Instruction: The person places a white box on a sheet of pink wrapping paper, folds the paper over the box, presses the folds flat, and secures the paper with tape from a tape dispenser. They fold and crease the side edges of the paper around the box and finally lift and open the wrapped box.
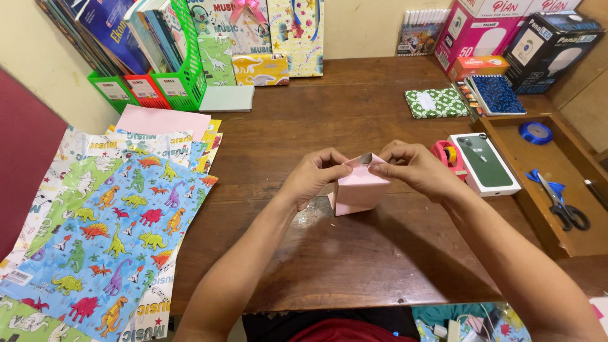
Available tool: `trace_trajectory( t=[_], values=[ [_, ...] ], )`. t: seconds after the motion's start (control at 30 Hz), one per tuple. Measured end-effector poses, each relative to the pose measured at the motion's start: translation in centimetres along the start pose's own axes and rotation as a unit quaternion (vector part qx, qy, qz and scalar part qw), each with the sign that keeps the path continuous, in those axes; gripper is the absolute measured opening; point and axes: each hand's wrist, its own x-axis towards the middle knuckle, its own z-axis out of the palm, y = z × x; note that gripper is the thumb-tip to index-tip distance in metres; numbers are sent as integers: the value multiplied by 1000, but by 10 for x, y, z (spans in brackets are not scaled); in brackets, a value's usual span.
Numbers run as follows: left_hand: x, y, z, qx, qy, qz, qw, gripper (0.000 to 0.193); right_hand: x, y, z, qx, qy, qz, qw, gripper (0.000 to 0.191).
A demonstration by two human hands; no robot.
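A small box wrapped in pink paper [360, 190] stands on the dark wooden table [354, 253] right in front of me. My left hand [311, 176] pinches the paper's top edge from the left. My right hand [415, 166] pinches the same top fold from the right. A bit of silvery inner paper shows between my fingertips. Both hands are closed on the pink paper.
Sheets of dinosaur-print wrapping paper [107, 234] lie at the left. A pink tape dispenser [445, 154] and a white phone box [484, 163] sit to the right. Blue-handled scissors [560, 201] and a blue ribbon roll [536, 133] rest in a wooden tray. Books in green racks [152, 82] line the back.
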Motion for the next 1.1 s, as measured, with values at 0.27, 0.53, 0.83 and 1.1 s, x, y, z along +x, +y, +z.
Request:
trace_trajectory(
  t=[0.27, 0.53, 0.83, 1.1],
  values=[
    [-9, 0, 15, 99, 41, 91, 990, 6, -23, -24, 5, -169, 29, -24, 985, 28],
    [-13, 13, 13, 232, 58, 151, 959, 12, -42, -30, -5, -224, -15, -201, 954, 48],
    [-26, 30, 11, 307, -6, 275, 911, 29, -39, -10, -1, -216, 52, -228, 948, 34],
    [-29, 15, 12, 349, 5, 392, 851, 22, -35, 9, 4, -206, 71, -271, 938, 28]
  ],
)
